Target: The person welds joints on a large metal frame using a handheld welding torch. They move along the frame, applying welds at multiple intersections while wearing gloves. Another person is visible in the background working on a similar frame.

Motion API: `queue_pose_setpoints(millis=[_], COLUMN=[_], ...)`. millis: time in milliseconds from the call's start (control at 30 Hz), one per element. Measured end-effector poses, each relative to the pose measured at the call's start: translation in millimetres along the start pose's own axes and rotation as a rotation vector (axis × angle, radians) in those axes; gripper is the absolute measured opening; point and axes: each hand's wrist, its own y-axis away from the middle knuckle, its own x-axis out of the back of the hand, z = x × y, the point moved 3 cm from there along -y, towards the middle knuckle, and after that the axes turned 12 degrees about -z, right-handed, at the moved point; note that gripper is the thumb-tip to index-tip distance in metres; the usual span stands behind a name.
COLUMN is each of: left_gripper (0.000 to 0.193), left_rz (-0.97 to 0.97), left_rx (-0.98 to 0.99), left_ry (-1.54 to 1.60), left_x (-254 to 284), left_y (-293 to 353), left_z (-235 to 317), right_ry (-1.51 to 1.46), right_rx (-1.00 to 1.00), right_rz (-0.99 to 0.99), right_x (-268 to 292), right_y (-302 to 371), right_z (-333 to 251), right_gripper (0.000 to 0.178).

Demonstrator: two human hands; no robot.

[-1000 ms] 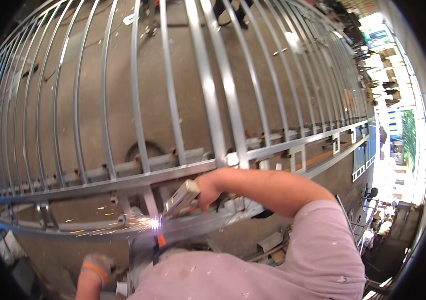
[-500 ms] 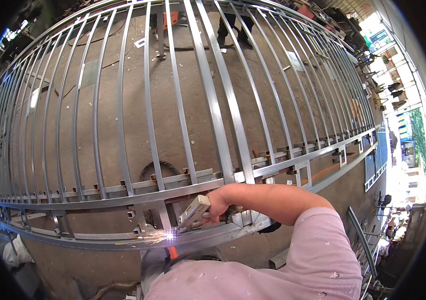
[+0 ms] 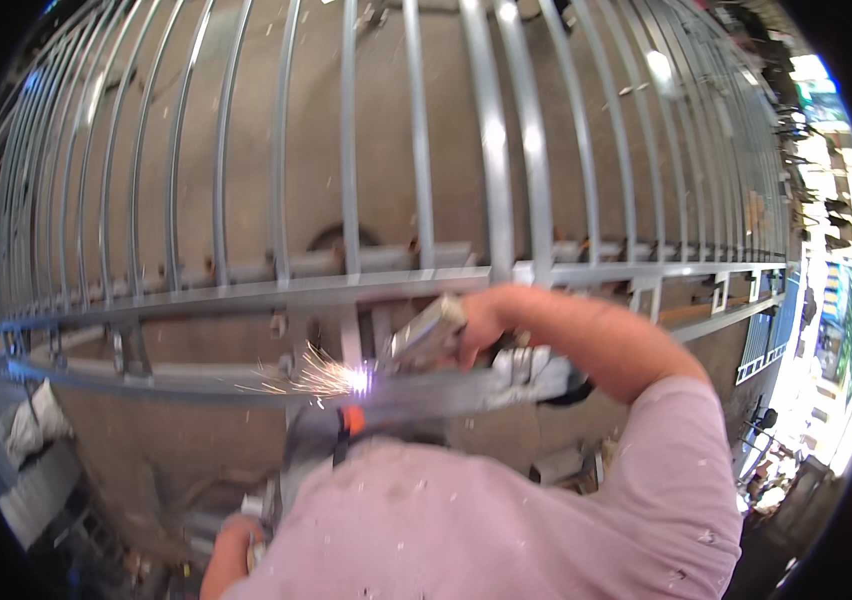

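Observation:
My right hand (image 3: 483, 322) is closed around a pale grey, box-shaped welding torch (image 3: 428, 332). The torch points down and left at the near rail (image 3: 436, 393) of a long metal railing frame. A white-violet glow with orange sparks (image 3: 331, 378) bursts where a short upright (image 3: 352, 337) meets this rail. The sparks fan out to the left. Low on the left, beside my pink sleeve and body, is my left hand (image 3: 238, 532). It is blurred and partly hidden, so its fingers and anything in them cannot be made out.
Long silver bars (image 3: 349, 150) stretch away from the inner rail (image 3: 196, 304). An orange piece (image 3: 352, 420) shows just below the glow. White sacking (image 3: 38, 425) lies at the left. A blue railing panel (image 3: 766, 340) stands at the right.
The railing sits higher in the picture and is more blurred, as the view has shifted. My left hand has come into sight at the lower left. The torch still sparks at the rail.

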Motion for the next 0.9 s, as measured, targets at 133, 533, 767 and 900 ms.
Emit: queue_pose_setpoints(millis=[133, 533, 767, 900], left_gripper=[0.053, 0.046, 0.048, 0.051], left_rz=[-0.002, -0.025, -0.003, -0.011], left_rx=[-0.107, -0.142, -0.194, -0.175], left_ry=[-0.203, -0.033, -0.084, 0.005], left_x=[14, 2, 4, 11], left_y=[46, 41, 45, 59], left_z=[46, 55, 64, 67], right_ry=[0.016, -0.157, -0.281, -0.274], right_rx=[-0.046, -0.115, 0.016, 0.028], right_rz=[0.028, -0.023, 0.194, 0.191], right_x=[1, 5, 19, 7], right_y=[11, 44, 103, 88], right_z=[-4, -29, -46, -74], right_gripper=[0.051, 0.043, 0.038, 0.043])
